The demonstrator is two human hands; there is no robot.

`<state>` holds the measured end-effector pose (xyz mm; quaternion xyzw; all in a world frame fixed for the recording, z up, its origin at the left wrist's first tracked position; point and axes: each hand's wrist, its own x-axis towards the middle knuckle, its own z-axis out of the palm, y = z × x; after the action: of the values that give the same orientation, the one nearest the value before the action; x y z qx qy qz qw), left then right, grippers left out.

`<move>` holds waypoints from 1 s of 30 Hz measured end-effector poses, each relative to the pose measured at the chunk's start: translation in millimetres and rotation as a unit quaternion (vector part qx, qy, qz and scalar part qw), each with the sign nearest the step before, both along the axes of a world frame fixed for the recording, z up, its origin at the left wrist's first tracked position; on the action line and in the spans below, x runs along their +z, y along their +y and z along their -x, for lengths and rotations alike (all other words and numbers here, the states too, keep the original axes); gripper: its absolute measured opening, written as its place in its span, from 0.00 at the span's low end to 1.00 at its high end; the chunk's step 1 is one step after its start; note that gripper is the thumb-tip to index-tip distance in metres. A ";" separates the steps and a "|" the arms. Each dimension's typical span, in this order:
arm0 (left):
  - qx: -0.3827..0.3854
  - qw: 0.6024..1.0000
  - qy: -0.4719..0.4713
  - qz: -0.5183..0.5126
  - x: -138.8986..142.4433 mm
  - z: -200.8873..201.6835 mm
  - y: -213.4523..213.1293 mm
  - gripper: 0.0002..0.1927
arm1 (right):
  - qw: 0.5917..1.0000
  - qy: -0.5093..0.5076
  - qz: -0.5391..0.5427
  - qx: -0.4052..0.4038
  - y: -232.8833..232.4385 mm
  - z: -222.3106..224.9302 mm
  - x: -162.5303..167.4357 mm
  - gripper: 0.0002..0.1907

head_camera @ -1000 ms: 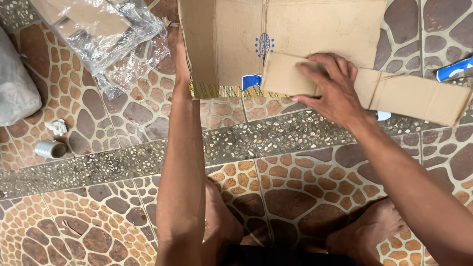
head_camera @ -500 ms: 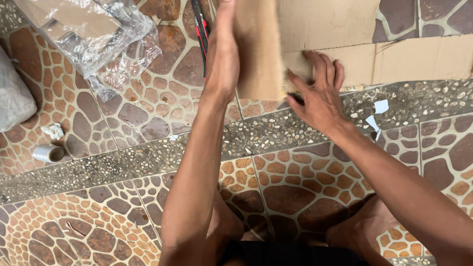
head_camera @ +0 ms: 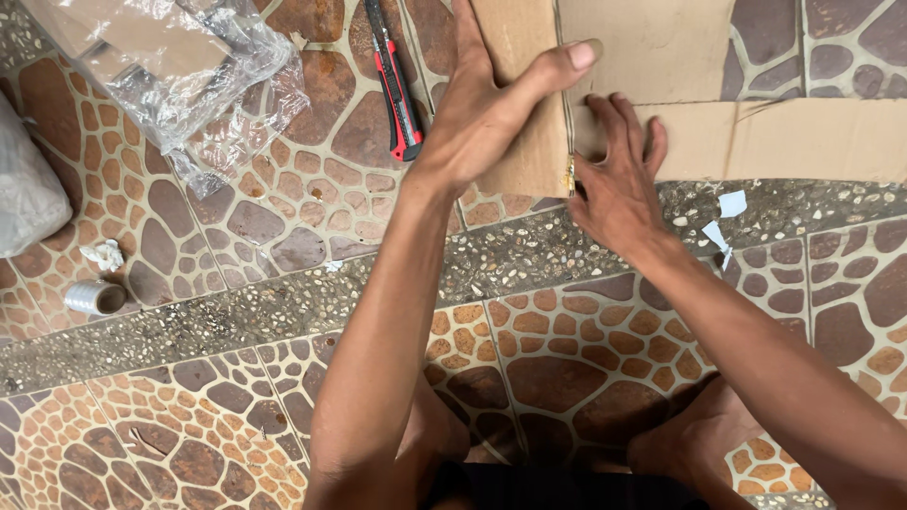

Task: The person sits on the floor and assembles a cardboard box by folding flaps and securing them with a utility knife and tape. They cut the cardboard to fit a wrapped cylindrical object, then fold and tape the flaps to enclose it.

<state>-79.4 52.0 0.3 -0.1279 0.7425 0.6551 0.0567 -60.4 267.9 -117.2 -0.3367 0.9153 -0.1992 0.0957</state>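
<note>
A flattened brown cardboard box [head_camera: 661, 57] lies on the stone-patterned tiled floor [head_camera: 283, 217] at the top of the view. One narrow panel runs toward the person, its long axis pointing down the frame, and a long flap [head_camera: 784, 142] stretches off to the right, its long axis across the frame.

The left hand [head_camera: 487, 113] is spread wide and lies palm down over the narrow panel, thumb stretched out to the right across the fold line; it presses on the cardboard rather than closing round it. The right hand [head_camera: 619, 179] lies flat just beside it, fingers together and straight, pushing on the near end of the long flap by the panel's corner.

A red and black utility knife [head_camera: 395, 85] lies on the floor just left of the left hand, pointing up and down. At upper left is a crinkled clear plastic bag [head_camera: 179, 76] holding cardboard pieces. A small roll of tape [head_camera: 93, 297] sits at far left, and white paper scraps [head_camera: 723, 217] lie right of the right hand.
</note>
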 end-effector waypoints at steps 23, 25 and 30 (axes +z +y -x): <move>-0.077 0.991 -0.067 -0.085 6.6 7.1 -15.4 0.70 | 0.991 -0.048 -0.105 0.074 -15.3 23.7 28.0 0.12; -0.080 0.994 -0.062 -0.050 5.5 10.2 -13.2 0.70 | 0.997 -0.003 -0.036 0.070 -16.4 18.9 22.5 0.25; -0.098 0.991 -0.066 -0.060 6.5 13.5 -16.5 0.72 | 0.998 -0.008 -0.014 0.057 -16.5 16.7 11.6 0.27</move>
<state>-92.9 35.5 6.8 -0.0933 0.7059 0.6795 0.1769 -77.2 251.4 -105.7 -0.3853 0.8966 -0.1830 0.1186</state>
